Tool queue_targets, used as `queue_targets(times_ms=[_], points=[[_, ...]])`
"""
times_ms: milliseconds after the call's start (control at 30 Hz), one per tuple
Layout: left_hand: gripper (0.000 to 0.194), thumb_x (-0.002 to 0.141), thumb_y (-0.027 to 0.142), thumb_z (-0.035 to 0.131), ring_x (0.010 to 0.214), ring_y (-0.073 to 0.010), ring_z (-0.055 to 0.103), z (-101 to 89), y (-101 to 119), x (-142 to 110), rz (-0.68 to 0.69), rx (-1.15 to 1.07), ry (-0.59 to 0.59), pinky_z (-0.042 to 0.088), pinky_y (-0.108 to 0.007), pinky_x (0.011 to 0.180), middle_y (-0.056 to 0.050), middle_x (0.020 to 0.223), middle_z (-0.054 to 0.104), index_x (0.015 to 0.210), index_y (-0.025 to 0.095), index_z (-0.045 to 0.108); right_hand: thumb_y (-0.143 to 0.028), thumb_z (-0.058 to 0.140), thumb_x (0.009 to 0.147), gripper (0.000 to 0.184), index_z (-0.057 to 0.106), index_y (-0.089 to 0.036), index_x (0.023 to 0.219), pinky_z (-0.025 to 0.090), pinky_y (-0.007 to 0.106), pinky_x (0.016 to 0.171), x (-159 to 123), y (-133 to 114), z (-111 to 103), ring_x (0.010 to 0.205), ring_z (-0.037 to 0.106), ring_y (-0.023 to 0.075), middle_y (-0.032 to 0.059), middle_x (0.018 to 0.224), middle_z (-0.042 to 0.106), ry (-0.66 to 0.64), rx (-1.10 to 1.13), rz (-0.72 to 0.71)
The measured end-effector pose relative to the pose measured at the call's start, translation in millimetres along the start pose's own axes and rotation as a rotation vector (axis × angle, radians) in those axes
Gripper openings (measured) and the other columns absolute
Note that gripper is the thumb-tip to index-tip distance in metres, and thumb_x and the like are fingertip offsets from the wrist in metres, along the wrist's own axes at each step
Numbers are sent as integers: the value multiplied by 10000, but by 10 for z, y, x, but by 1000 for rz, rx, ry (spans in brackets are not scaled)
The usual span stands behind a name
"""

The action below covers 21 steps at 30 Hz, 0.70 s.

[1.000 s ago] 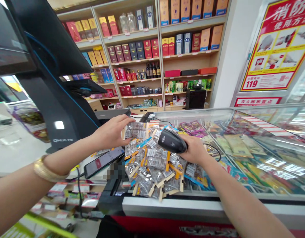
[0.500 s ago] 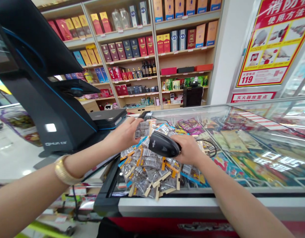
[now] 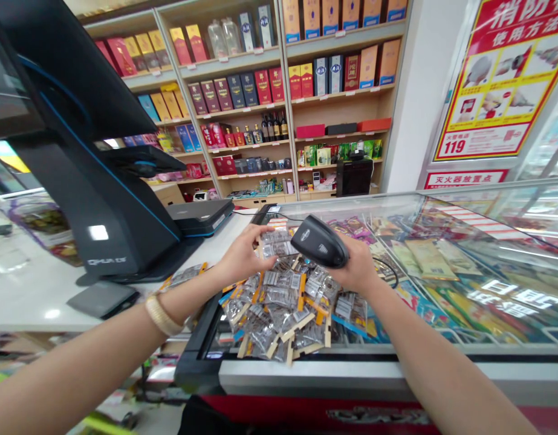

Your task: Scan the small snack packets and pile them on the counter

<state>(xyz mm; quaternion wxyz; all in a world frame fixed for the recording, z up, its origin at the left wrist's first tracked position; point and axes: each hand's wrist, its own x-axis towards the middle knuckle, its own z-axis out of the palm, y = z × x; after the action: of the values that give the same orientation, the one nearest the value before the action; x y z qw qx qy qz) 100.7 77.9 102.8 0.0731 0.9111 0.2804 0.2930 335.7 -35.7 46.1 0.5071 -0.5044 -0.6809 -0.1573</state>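
My right hand (image 3: 355,266) is closed around a black handheld barcode scanner (image 3: 321,241), its head pointing up and left above a pile of packets. My left hand (image 3: 246,252) has its thumb and fingers on either side of a clear snack packet (image 3: 279,243), just left of the scanner. Below both hands, a heap of clear packets (image 3: 279,296) with orange, blue and cream edges lies on the glass top of a freezer (image 3: 378,338). Printed barcode labels show on several. What fills the packets is too small to make out.
A black checkout terminal (image 3: 138,211) stands on the white counter (image 3: 29,290) at left, with more packets (image 3: 188,275) near its base. The scanner's cable (image 3: 390,266) curls over the glass. Shelves of boxed bottles (image 3: 242,90) line the back.
My left hand has moved right and slightly down, its thumb and fingers now around a packet lying nearer the scanner. The scanner has shifted right and up in my right hand, its head tilted higher.
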Motion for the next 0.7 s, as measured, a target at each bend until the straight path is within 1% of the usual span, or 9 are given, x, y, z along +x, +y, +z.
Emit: queue_targets(times_ms=[100,167,233,333,400,467,567,600,700], points=[[529,691,317,709,1208,-259,532,239,-85,-58,62,-66,-65,406,-428,1067,-128,1262,563,1191,191,594,-296,582,685,321,636,-209,990,542,350,748,-10,46,9,862,694,272,83,903,723,16,-32,22],[536,725,351,702,1323,-292,439,329,-129,-95,84,-79,-134,343,-471,1116,-154,1395,482,1228,202,594,-308,584,691,329,639,-209,1000,548,354,747,-16,66,21,860,698,274,86,921,727,11,-42,13],[581,756,401,689,1374,-311,376,350,-149,-132,82,-83,-172,309,-503,1131,-161,1463,422,1292,215,565,-318,586,697,342,639,-205,1016,552,352,731,-24,77,31,841,701,270,86,927,730,4,-47,-1],[635,790,457,658,1372,-298,384,278,-155,-195,70,-96,-141,311,-494,1131,-158,1466,426,1362,226,508,-328,581,706,377,634,-195,1054,553,347,709,-35,84,33,832,703,267,88,934,733,6,-53,-14],[617,818,464,618,1344,-270,425,178,-197,-241,53,-99,-99,326,-464,1128,-149,1437,463,1373,225,493,-322,571,707,380,633,-193,1059,550,345,692,-45,89,26,816,703,267,87,922,733,4,-58,-7],[615,826,472,585,1313,-251,462,33,-325,-290,4,-76,-80,327,-436,1130,-146,1406,500,1371,202,492,-306,563,700,356,639,-199,1031,546,348,692,-56,98,21,801,701,270,85,893,730,-15,-67,6],[693,779,509,567,1310,-265,468,-281,-711,-382,-148,28,-121,304,-421,1141,-154,1410,510,1363,142,493,-299,561,694,345,641,-205,1016,543,363,732,-73,118,27,843,697,287,91,891,727,-36,-80,13],[722,745,515,577,1315,-274,464,-405,-875,-422,-214,70,-158,305,-417,1139,-149,1419,506,1355,136,502,-304,563,696,356,638,-203,1029,544,366,743,-78,125,33,865,695,292,95,910,728,-36,-80,8],[806,649,480,606,1279,-285,508,-760,-1347,-562,-416,144,-366,348,-371,1107,-135,1373,562,1359,113,500,-323,573,709,381,628,-195,1064,548,364,748,-91,141,56,874,698,288,103,954,731,-30,-68,-22]])
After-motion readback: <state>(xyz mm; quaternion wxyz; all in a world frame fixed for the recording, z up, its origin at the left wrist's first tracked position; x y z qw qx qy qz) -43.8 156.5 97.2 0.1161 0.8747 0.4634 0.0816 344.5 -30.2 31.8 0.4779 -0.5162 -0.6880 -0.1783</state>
